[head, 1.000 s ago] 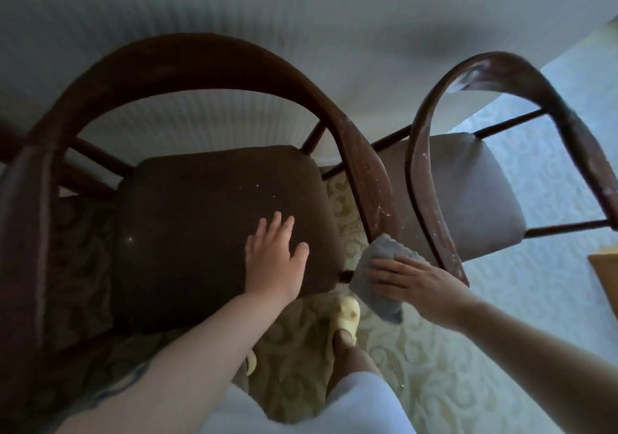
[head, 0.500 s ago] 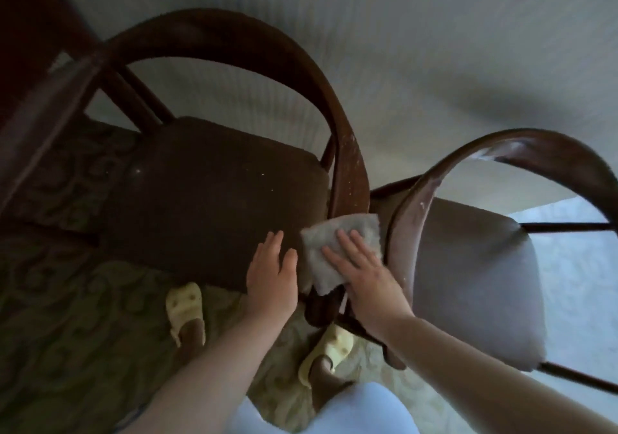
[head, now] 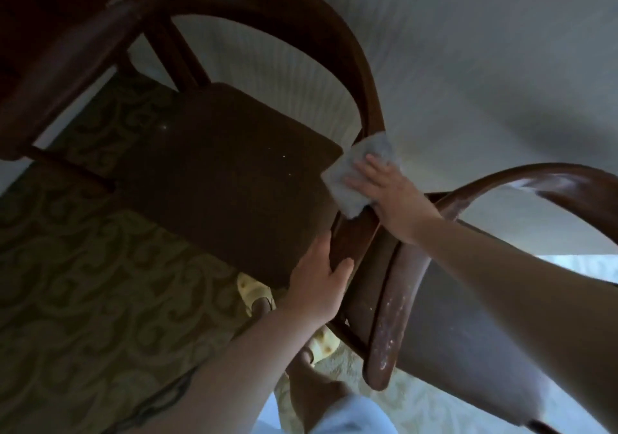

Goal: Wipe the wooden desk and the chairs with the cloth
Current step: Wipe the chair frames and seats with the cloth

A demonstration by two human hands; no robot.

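Closest to us, our two bare legs stand on a pale patterned carpet (head: 100, 300), feet in yellow clogs (head: 254, 291), with light shorts (head: 347, 413) at the bottom edge of the view.

Our left hand (head: 317, 283) rests at the front right corner of the dark seat (head: 217, 173) of the left chair. Its fingers lie fairly straight on the seat edge while the thumb reaches across to the wooden front leg just beside it; it steadies the chair without really clutching anything.

Just to the right stands the second chair, its greyish seat (head: 468, 333) partly hidden under our right forearm. Its curved brown armrest (head: 394, 300) is speckled with whitish marks and comes down close beside the first chair's frame, the two nearly touching.

Further out, our right hand (head: 391, 193) presses the grey cloth (head: 354, 173) flat against the right side of the left chair's bentwood arch (head: 301, 15), where the arch comes down beside the seat. The fingers are spread and nearly straight over the cloth, pushing it onto the wood rather than bunching it.

Beyond, the arch curves up and over to the chair's left side, and behind both chairs a pale ribbed wall (head: 468, 49) fills the background. The upper left corner is too dark to make out.
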